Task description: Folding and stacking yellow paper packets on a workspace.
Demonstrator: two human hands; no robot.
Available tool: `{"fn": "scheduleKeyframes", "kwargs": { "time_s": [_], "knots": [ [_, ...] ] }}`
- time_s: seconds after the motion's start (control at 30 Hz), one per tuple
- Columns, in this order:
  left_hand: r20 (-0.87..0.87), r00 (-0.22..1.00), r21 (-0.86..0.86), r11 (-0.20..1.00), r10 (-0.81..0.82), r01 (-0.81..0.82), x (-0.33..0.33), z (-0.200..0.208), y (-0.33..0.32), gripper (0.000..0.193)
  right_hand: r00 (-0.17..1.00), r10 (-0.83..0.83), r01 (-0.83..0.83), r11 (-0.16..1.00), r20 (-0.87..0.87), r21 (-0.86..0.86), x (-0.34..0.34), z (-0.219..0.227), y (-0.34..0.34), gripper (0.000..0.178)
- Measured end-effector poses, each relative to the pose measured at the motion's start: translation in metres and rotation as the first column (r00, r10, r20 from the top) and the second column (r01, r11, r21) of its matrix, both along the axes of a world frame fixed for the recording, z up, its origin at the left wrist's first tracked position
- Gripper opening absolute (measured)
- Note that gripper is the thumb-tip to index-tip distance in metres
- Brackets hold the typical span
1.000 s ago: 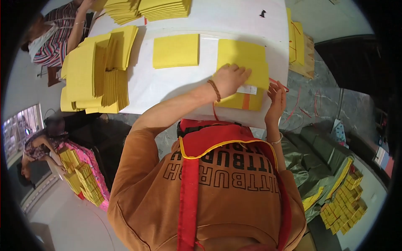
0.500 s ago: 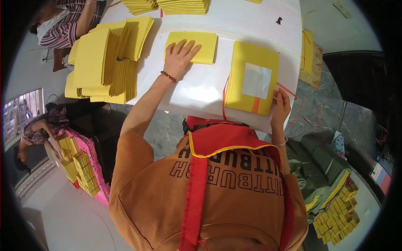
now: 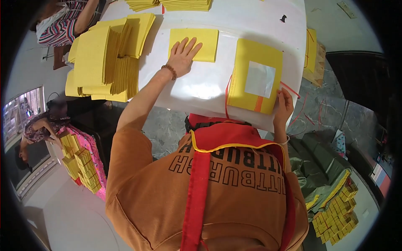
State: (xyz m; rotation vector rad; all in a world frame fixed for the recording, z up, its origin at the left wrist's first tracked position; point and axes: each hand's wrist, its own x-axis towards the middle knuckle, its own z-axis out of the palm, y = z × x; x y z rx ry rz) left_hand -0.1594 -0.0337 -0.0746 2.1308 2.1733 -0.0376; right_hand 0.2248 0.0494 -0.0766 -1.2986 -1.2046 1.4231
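Note:
With fingers spread, my left hand [image 3: 182, 58] lies flat on a small yellow paper packet [image 3: 207, 46] on the table. To its right rests a larger bundle of yellow paper envelopes [image 3: 240, 71] with a pale rectangular label [image 3: 260, 79] on top. My right hand [image 3: 284, 106] is at the bundle's right edge, fingers curled together. What they pinch, if anything, is too small to make out. A red strap [image 3: 291, 90] sticks out from under the bundle just beyond those fingers. Another length of red strap [image 3: 227, 98] shows along the bundle's left side.
Tall stacks of folded yellow envelopes [image 3: 94, 58] stand on the white table [image 3: 259, 21] at left, more [image 3: 186, 5] at the far edge. A person in stripes [image 3: 63, 25] is at upper left. Another person [image 3: 44, 123] works by yellow bundles. Several bundles [image 3: 335, 221] lie at lower right.
The whole scene has shifted slightly in the view. Both hands keep nearly the same places against the packet and the bundle.

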Motion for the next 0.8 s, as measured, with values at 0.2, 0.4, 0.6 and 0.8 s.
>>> {"fn": "scheduleKeyframes", "kwargs": {
  "time_s": [0.2, 0.4, 0.6, 0.8],
  "knots": [
    [0.013, 0.999, -0.025, 0.999, -0.031, 0.031, -0.003, 0.004, 0.003, 0.069, 0.893, 0.133, -0.309, 0.876, 0.430, 0.371, -0.004, 0.007, 0.000, 0.024],
    [0.068, 0.995, 0.070, 0.995, -0.079, 0.074, 0.007, 0.033, 0.007, 0.081, 0.843, 0.140, -0.388, 0.826, 0.519, 0.409, -0.003, 0.006, -0.003, 0.025],
    [0.460, 0.812, 0.395, 0.902, -0.358, 0.175, 0.109, 0.040, 0.007, 0.059, 0.830, 0.149, -0.422, 0.798, 0.537, 0.430, -0.005, 0.008, 0.005, 0.028],
    [0.232, 0.814, 0.270, 0.839, -0.533, 0.473, 0.165, 0.041, 0.002, 0.052, 0.783, 0.186, -0.488, 0.775, 0.593, 0.401, 0.000, 0.006, 0.013, 0.026]
  ]
}}
